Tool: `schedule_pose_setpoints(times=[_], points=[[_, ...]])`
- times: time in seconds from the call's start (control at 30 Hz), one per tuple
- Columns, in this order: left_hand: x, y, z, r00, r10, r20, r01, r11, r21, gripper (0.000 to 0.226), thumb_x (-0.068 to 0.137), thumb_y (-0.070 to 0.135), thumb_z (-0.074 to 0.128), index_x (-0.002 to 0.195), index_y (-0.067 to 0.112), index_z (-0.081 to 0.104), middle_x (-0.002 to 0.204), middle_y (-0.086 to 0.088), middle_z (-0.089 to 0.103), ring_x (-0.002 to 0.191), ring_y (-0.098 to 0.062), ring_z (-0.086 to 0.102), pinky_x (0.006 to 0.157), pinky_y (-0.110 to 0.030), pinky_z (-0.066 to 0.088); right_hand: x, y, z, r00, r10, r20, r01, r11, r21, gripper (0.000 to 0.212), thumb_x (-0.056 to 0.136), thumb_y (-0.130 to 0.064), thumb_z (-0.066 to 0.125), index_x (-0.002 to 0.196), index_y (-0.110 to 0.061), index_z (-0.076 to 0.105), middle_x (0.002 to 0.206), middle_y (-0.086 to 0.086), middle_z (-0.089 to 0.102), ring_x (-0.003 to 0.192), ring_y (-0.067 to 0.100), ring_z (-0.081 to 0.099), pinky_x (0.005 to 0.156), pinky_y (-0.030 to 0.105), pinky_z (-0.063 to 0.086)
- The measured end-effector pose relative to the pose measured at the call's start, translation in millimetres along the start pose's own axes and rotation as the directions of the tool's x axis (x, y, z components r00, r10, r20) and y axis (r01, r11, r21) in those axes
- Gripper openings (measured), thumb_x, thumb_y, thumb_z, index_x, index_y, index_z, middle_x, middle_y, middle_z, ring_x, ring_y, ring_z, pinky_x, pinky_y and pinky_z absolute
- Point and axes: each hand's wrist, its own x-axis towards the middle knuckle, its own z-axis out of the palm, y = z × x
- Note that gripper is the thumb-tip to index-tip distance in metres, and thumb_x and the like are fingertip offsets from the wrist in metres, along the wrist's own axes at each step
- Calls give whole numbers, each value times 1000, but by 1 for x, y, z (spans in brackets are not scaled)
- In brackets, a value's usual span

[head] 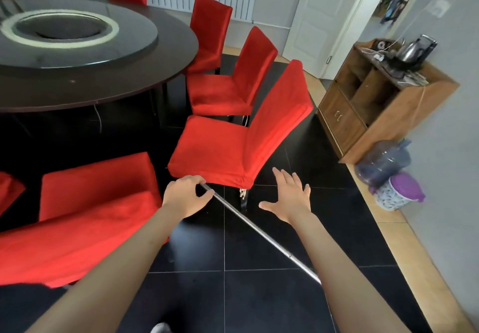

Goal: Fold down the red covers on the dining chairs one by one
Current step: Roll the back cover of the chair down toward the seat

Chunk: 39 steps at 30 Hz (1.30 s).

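Several dining chairs in red covers stand round a dark round table (145, 84). The nearest chair ahead (233, 148) has its cover's lower hem just above its dark leg. My left hand (185, 198) has its fingers curled round the top end of a thin metal pole (259, 231), right at the front edge of that chair's seat. My right hand (290, 198) hovers open, fingers spread, just below the seat's near corner, touching nothing. Another covered chair (85, 218) is close at my left, under my left forearm.
Two more red chairs (233, 84) stand further along the table. A wooden cabinet (375, 109) with a kettle is at the right wall, with a water jug (383, 161) and a lidded bin (396, 192) beside it. Black tiled floor (259, 293) lies below my arms.
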Motion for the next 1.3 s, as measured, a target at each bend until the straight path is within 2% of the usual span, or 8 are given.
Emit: schedule_pose_setpoints(times=[0.33, 0.57, 0.73, 0.97, 1.17, 1.3], points=[[124, 95, 33, 990, 126, 57, -125, 992, -10, 44, 86, 55, 56, 119, 27, 61, 121, 8, 63, 113, -13, 58, 98, -34, 42, 84, 80, -38, 996, 78, -39, -77, 997, 10, 105, 78, -50, 74, 155, -29, 5, 163, -2, 10, 150, 27, -1, 117, 57, 4], [198, 177, 46, 977, 213, -4, -213, 977, -34, 43, 86, 50, 61, 118, 22, 64, 119, 6, 66, 111, -14, 61, 95, -33, 45, 147, 140, -72, 995, 70, -65, -67, 997, 46, 107, 77, -48, 76, 155, -29, 6, 163, -3, 11, 150, 26, 0, 117, 57, 3], [243, 235, 63, 987, 153, -46, -155, 987, -43, 44, 86, 50, 61, 120, 21, 62, 122, 3, 64, 113, -17, 60, 98, -37, 44, 205, 203, -100, 997, -2, -82, 4, 1000, 23, 107, 76, -50, 76, 155, -30, 7, 162, -2, 12, 150, 26, 2, 116, 58, 5], [278, 298, 87, 985, -11, -173, -3, 997, -82, 48, 86, 48, 63, 123, 18, 62, 126, 1, 63, 116, -19, 58, 98, -36, 44, 293, 280, -136, 980, -184, -72, 182, 982, -44, 107, 74, -53, 77, 155, -29, 10, 161, 0, 17, 149, 29, 7, 115, 60, 9], [302, 319, 93, 965, -146, -218, 131, 988, -82, 48, 86, 49, 61, 124, 21, 61, 127, 2, 62, 116, -19, 58, 99, -36, 43, 358, 285, -146, 952, -306, 11, 306, 951, -50, 109, 73, -51, 78, 155, -28, 9, 162, 1, 17, 149, 29, 7, 115, 60, 10], [328, 323, 95, 950, -194, -246, 178, 980, -86, 49, 85, 52, 61, 123, 22, 61, 126, 1, 63, 116, -21, 57, 98, -36, 43, 398, 277, -153, 924, -382, 14, 382, 922, -66, 110, 73, -52, 78, 155, -27, 9, 162, 2, 16, 149, 30, 7, 115, 60, 10]])
